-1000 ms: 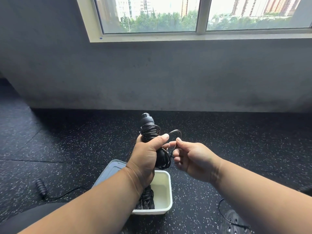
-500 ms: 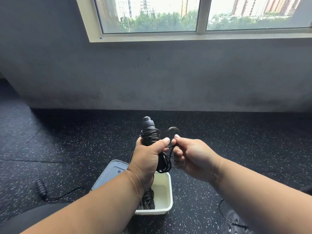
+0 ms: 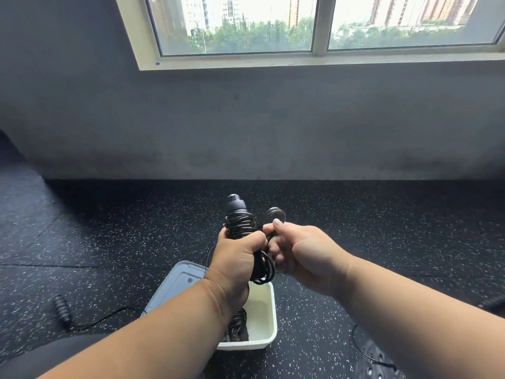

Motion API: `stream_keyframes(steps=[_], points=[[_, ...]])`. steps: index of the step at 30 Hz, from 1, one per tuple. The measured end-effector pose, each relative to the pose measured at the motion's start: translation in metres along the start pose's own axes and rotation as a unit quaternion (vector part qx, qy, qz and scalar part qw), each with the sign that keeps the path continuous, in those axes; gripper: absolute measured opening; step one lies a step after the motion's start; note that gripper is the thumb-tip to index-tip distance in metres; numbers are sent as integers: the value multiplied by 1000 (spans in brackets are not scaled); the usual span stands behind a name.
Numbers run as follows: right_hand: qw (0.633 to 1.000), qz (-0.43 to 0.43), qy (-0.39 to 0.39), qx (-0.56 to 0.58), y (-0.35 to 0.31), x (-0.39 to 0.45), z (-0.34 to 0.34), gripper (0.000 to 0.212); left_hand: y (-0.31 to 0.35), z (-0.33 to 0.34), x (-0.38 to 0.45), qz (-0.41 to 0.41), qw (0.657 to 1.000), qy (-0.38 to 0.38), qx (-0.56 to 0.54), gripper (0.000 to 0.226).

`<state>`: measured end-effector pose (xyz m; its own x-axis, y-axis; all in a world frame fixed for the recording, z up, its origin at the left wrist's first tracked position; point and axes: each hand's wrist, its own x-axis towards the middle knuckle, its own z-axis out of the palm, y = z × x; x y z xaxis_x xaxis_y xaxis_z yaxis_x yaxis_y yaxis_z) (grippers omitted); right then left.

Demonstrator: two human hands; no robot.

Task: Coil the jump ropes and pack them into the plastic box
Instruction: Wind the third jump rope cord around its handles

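Left hand [image 3: 237, 258] grips one black jump rope [image 3: 240, 222], thin glossy cord wound round its cylindrical handle, above the white rectangular plastic box [image 3: 269, 318]. Right hand [image 3: 306, 253] pinches a cord loop [image 3: 276, 214].

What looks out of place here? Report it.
One jump rope lies uncoiled on the floor, left of the plastic box. Another cord trails loose at lower right. Nothing looks spilled or damaged.

Left hand [image 3: 237, 258] grips jump rope handles [image 3: 237, 212] w/ cord wound round, above white plastic box [image 3: 269, 318] on floor [image 3: 109, 242]. Right hand [image 3: 303, 253] pinches cord loop [image 3: 276, 214] just beside. Another handle [image 3: 62, 310] lies near left.
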<state>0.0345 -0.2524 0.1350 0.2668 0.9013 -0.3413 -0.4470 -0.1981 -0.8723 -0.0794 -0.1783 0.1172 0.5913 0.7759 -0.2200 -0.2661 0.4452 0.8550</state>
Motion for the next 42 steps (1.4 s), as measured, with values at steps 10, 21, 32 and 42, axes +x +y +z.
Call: stream_keyframes(steps=[10,21,32,42], points=[[972,-67,-53,-217,18,-9,11,40,-1,-9,10,12,995,96,28,37],[939,-239,121,-216,37,-17,18,57,2,-15,19,-10,991,137,-10,31],[779,-316,126,-526,33,-21,15,23,-7,-11,19,67,981,182,-5,38],[930,-141,71,-333,21,-19,16,21,-8,-19,24,59,983,175,19,32]])
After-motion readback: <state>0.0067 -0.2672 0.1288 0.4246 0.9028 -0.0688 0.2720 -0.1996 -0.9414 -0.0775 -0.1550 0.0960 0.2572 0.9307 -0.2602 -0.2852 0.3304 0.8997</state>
